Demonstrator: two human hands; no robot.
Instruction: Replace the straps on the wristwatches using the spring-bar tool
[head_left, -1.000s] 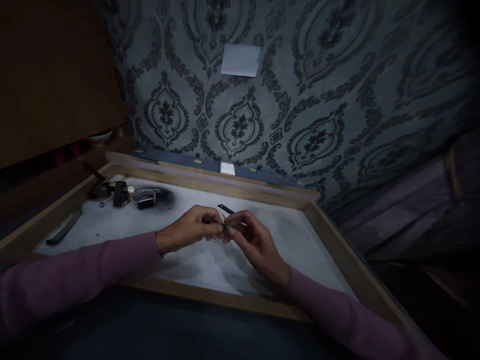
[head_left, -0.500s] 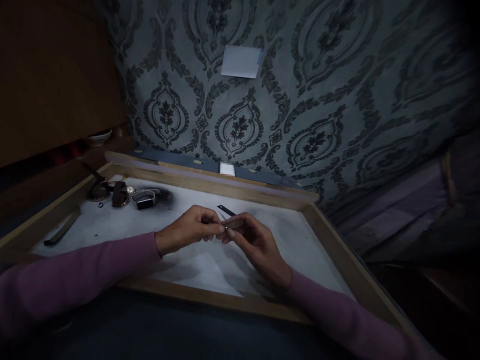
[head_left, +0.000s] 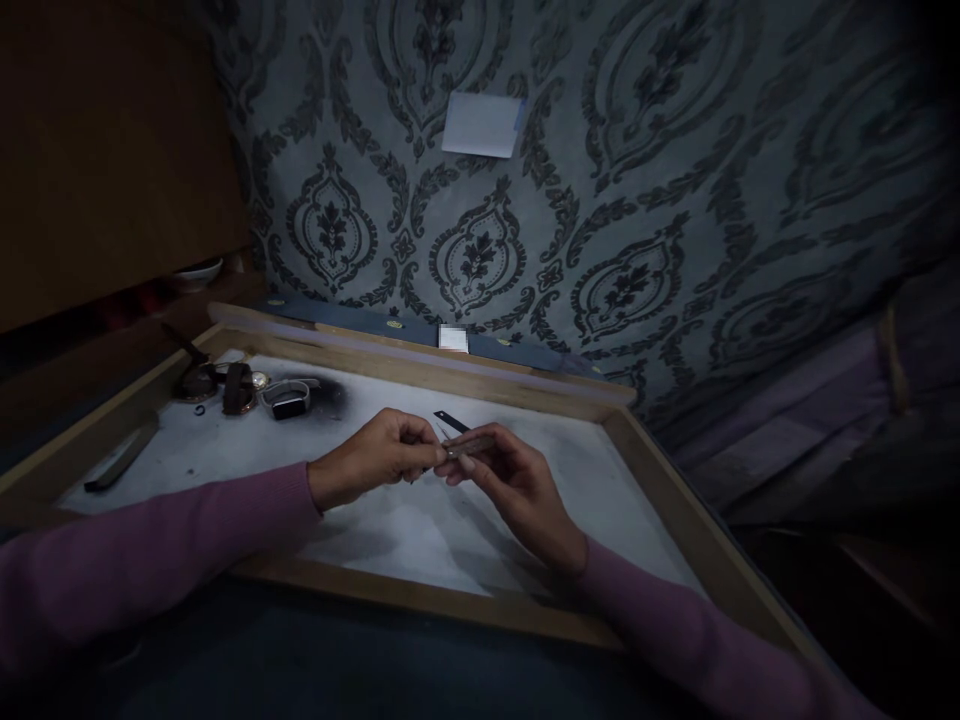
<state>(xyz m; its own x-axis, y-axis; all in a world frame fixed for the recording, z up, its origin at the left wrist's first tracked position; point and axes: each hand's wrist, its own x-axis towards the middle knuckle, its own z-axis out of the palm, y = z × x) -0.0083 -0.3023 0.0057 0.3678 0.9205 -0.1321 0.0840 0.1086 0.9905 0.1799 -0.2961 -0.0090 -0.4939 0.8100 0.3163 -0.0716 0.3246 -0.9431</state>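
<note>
Both my hands meet over the white-floored wooden tray. My right hand (head_left: 517, 490) is closed round a narrow brown strap (head_left: 474, 447), which looks like a watch strap with a small shiny spot near its left end. The fingers of my left hand (head_left: 382, 455) pinch at that left end; any smaller part between the fingertips is hidden. Just behind the hands, a dark flat blade-like strip (head_left: 450, 421) lies on the tray floor, with a thin pointed metal piece beside it, partly covered by the fingers.
Wooden walls frame the tray (head_left: 420, 362). At its back left lie a brown-strapped watch (head_left: 238, 388), a pale-banded smartwatch (head_left: 289, 400) and other watches. A long dark-edged tool (head_left: 124, 455) rests by the left wall. A white card (head_left: 484, 125) is on the patterned wall.
The brown strap has turned slightly and shows more of its length between my hands. My left fingertips have shifted a little to the left along its end.
</note>
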